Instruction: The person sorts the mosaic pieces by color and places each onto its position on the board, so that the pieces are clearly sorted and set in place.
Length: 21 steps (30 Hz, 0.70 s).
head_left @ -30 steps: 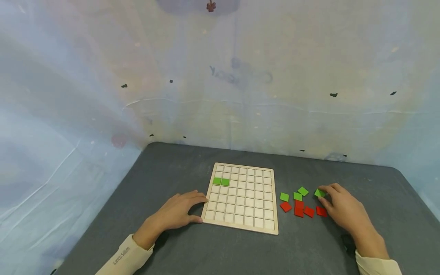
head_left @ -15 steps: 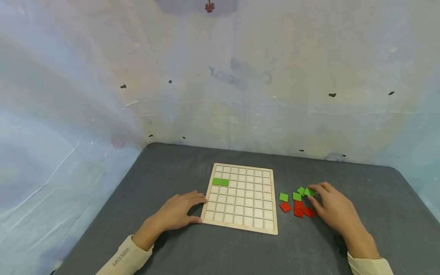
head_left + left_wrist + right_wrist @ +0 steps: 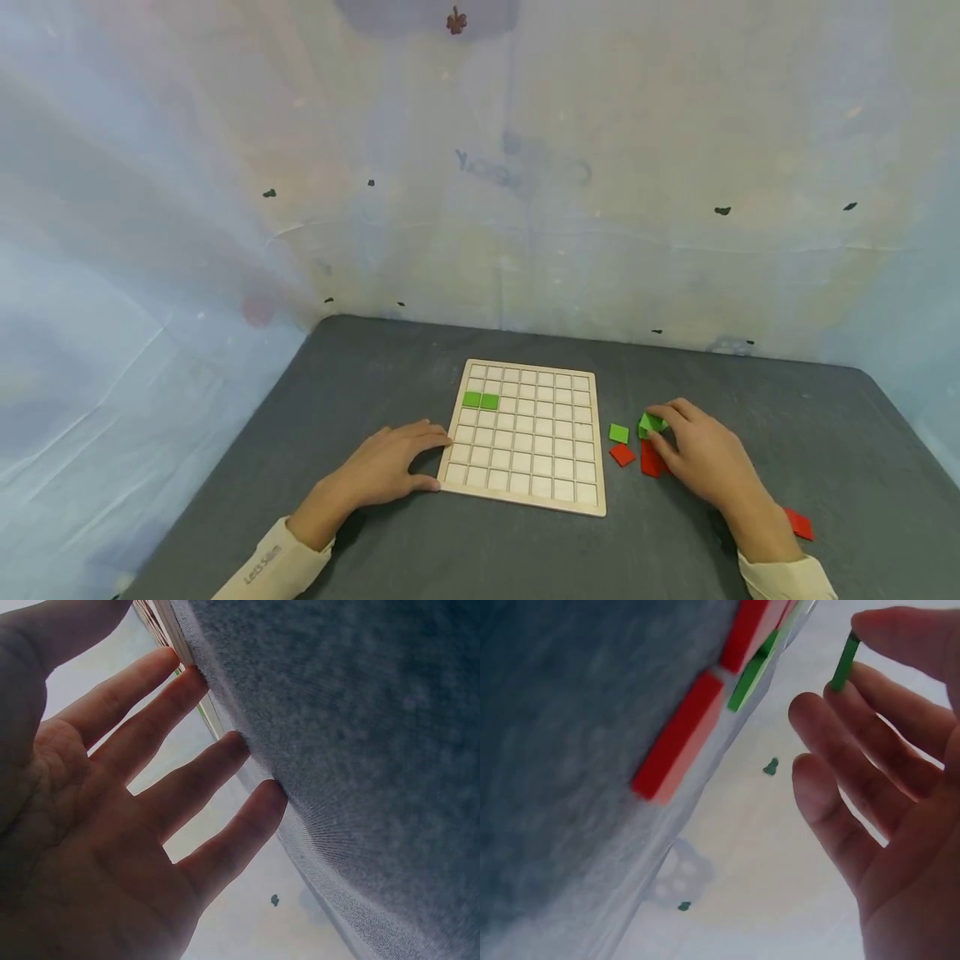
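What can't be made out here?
Head: some red tiles, partly behind the right hand.
Head: left end of the rightmost red piece, behind the right forearm.
Left wrist: thumb tip of the left hand, cropped by the top edge.
Right wrist: top red tile, cropped above.

Thin green square tile (image 3: 845, 661), between right fingers (image 3: 900, 703), gridded wooden board (image 3: 525, 437), lying flat

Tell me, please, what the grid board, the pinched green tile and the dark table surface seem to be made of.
Grid board: probably unpainted wood, matte, given its pale tan colour.
Pinched green tile: perhaps painted wood or plastic, smooth-looking; its even colour leaves this open.
Dark table surface: apparently matte fabric, since the left wrist view shows a fine, fuzzy texture.
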Motion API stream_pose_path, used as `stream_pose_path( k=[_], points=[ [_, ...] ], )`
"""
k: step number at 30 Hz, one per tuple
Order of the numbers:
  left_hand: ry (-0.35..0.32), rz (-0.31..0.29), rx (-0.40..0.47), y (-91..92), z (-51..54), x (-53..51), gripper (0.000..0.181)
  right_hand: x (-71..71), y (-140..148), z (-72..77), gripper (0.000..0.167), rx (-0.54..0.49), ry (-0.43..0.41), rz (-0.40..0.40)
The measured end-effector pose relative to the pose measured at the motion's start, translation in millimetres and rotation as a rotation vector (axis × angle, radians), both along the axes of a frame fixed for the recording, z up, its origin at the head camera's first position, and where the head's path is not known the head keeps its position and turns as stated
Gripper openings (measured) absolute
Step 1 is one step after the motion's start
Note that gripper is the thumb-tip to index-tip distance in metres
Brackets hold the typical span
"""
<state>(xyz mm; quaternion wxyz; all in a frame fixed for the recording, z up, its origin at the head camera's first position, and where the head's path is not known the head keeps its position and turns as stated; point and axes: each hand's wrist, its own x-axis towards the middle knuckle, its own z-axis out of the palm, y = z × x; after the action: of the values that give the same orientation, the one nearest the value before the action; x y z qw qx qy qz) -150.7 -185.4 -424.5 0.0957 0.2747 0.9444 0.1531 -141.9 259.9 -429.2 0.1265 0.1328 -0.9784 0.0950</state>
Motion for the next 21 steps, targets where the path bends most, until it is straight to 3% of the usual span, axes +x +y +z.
stream_pose_path(
  k=[11,21],
  points=[
    [0.000,0.004,0.007,0.3,-3.0,-0.1,0.062,-0.2,-12,-0.9,0.036,-0.006,0.044,0.049],
    [0.003,-0.002,0.002,1.0,-1.6,0.2,0.062,-1.7,-14,-0.9,0.036,-0.029,0.027,0.049]
  ],
)
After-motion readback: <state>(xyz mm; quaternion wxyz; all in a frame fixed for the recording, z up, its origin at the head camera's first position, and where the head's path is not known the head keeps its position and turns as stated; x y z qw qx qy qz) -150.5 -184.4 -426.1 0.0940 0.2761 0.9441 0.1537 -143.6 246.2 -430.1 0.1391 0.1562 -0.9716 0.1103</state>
